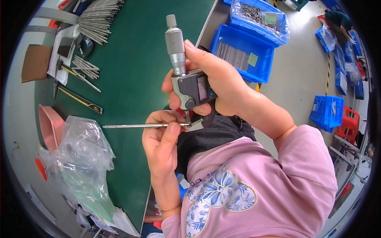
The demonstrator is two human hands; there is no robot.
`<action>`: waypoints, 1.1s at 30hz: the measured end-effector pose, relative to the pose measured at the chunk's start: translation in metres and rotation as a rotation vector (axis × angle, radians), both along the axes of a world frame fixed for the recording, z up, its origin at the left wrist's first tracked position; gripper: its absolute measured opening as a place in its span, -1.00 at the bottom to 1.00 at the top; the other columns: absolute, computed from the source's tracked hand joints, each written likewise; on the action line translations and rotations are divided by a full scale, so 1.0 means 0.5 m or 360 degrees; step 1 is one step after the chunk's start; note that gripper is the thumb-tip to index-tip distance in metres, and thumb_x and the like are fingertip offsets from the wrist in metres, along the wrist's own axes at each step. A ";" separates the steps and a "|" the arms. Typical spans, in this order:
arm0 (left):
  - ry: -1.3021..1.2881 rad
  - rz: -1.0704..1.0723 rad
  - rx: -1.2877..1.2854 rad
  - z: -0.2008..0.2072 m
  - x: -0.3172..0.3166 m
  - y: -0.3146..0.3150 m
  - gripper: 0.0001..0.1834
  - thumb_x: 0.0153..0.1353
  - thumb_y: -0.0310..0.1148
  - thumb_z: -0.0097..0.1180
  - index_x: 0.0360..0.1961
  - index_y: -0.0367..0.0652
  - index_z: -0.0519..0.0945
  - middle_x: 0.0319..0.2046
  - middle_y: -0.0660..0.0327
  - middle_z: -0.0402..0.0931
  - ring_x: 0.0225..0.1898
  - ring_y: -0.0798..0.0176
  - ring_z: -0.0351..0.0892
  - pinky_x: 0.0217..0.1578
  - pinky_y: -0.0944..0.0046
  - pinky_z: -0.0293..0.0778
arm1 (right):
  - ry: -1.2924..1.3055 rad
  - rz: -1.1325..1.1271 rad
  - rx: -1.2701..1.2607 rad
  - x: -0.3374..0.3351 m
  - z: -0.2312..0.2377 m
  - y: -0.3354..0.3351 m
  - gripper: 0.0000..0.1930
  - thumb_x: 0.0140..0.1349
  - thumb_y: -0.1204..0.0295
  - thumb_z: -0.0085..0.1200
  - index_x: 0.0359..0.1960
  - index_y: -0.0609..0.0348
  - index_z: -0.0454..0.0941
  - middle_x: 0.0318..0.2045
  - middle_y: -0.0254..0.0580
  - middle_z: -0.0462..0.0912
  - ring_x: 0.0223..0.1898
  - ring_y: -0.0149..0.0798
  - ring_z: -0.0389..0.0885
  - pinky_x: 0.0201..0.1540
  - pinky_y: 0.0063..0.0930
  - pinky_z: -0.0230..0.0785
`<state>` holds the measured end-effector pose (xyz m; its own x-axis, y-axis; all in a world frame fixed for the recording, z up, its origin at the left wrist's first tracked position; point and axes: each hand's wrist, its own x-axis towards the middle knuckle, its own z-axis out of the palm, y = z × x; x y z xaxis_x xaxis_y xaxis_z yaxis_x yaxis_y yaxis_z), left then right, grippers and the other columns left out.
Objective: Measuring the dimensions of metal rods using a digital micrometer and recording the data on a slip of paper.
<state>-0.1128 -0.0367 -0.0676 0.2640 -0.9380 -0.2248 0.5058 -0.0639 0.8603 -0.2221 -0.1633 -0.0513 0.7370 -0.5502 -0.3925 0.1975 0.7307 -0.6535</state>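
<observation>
A digital micrometer (pixel 183 85) with a small grey display sits in my right hand (pixel 218 77), its knurled thimble pointing up and away. My right fingers wrap round its frame, and the thumb lies along the thimble. Between thumb and fingers, my left hand (pixel 160 139) pinches a thin metal rod (pixel 135 126), which lies level and points left. The rod's right end is at the micrometer's measuring gap, below the spindle. Whether the jaws touch the rod I cannot tell. Both hands are over the near edge of the green table (pixel 135 59).
Many metal rods (pixel 97 20) are piled at the far left, with a smaller bunch (pixel 85 67) nearer. Two calipers (pixel 81 99) lie beside a pink basket (pixel 51 127) and clear plastic bags (pixel 79 154). Blue bins (pixel 262 75) with metal parts stand right; another person (pixel 337 22) bends far right.
</observation>
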 end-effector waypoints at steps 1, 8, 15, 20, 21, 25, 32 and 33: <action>0.0002 -0.0008 0.0000 0.001 0.000 0.000 -0.81 0.07 -0.46 0.03 -0.32 -0.31 0.34 -0.34 0.11 0.37 -0.35 0.36 0.39 -0.28 0.38 0.36 | 0.0019 -0.0018 0.0044 0.002 0.001 0.001 -0.37 0.18 -0.09 -0.42 -0.41 0.33 0.43 -0.61 0.00 0.51 -0.84 -0.39 0.28 -0.84 -0.66 0.07; -0.0008 -0.0038 -0.0059 0.000 0.004 0.000 -0.82 0.05 -0.50 0.01 -0.32 -0.31 0.32 -0.34 0.08 0.37 -0.33 0.34 0.38 -0.26 0.37 0.34 | -0.0167 0.0101 0.0247 -0.008 -0.002 -0.006 -0.49 0.18 0.03 -0.36 -0.40 0.29 0.43 -0.61 -0.09 0.52 -0.73 -0.42 0.37 -0.77 -0.62 0.09; -0.0007 -0.0098 -0.0160 -0.010 0.008 0.000 -0.82 0.04 -0.53 0.00 -0.33 -0.32 0.32 -0.31 0.07 0.35 -0.32 0.32 0.38 -0.23 0.35 0.34 | -0.0040 0.0111 0.0162 -0.005 0.000 -0.004 -0.41 0.05 -0.11 -0.22 -0.47 0.31 0.45 -0.65 -0.08 0.51 -0.81 -0.42 0.29 -0.80 -0.66 0.04; -0.0033 -0.0101 -0.0174 -0.005 0.007 0.001 -0.82 0.04 -0.50 0.00 -0.33 -0.31 0.32 -0.31 0.08 0.34 -0.32 0.33 0.37 -0.24 0.35 0.34 | -0.0016 0.0094 0.0187 -0.001 0.000 0.000 -0.38 0.06 -0.12 -0.25 -0.49 0.33 0.46 -0.65 -0.05 0.51 -0.86 -0.41 0.24 -0.82 -0.66 0.05; -0.0063 -0.0067 -0.0116 -0.005 0.008 0.003 -0.82 0.05 -0.48 0.00 -0.33 -0.31 0.32 -0.31 0.09 0.34 -0.32 0.34 0.37 -0.24 0.35 0.34 | -0.0003 0.0087 0.0179 0.000 0.002 -0.001 -0.38 0.06 -0.13 -0.26 -0.49 0.33 0.46 -0.66 -0.06 0.51 -0.86 -0.41 0.24 -0.81 -0.65 0.05; -0.0052 0.0004 -0.0015 -0.002 0.004 0.003 -0.82 0.08 -0.45 0.00 -0.34 -0.30 0.33 -0.32 0.12 0.34 -0.34 0.37 0.36 -0.26 0.38 0.33 | -0.0080 0.0131 0.0082 -0.004 -0.002 -0.002 -0.41 -0.04 -0.12 -0.11 -0.49 0.31 0.45 -0.65 -0.13 0.50 -0.76 -0.39 0.33 -0.72 -0.60 0.11; -0.0070 0.0000 -0.0043 -0.007 0.004 -0.001 -0.85 0.10 -0.47 -0.02 -0.34 -0.30 0.33 -0.37 0.15 0.35 -0.37 0.40 0.36 -0.29 0.41 0.34 | 0.0045 0.0085 -0.0098 0.001 0.006 0.002 -0.36 0.13 -0.11 -0.34 -0.48 0.34 0.46 -0.67 -0.09 0.51 -0.86 -0.43 0.22 -0.81 -0.66 0.05; -0.0063 -0.0004 -0.0037 -0.008 0.004 -0.001 -0.84 0.10 -0.47 -0.01 -0.33 -0.31 0.33 -0.38 0.16 0.35 -0.37 0.40 0.35 -0.29 0.41 0.34 | 0.0032 0.0101 -0.0142 0.002 0.003 -0.001 -0.36 0.16 -0.10 -0.38 -0.48 0.34 0.47 -0.67 -0.10 0.51 -0.86 -0.43 0.23 -0.81 -0.66 0.06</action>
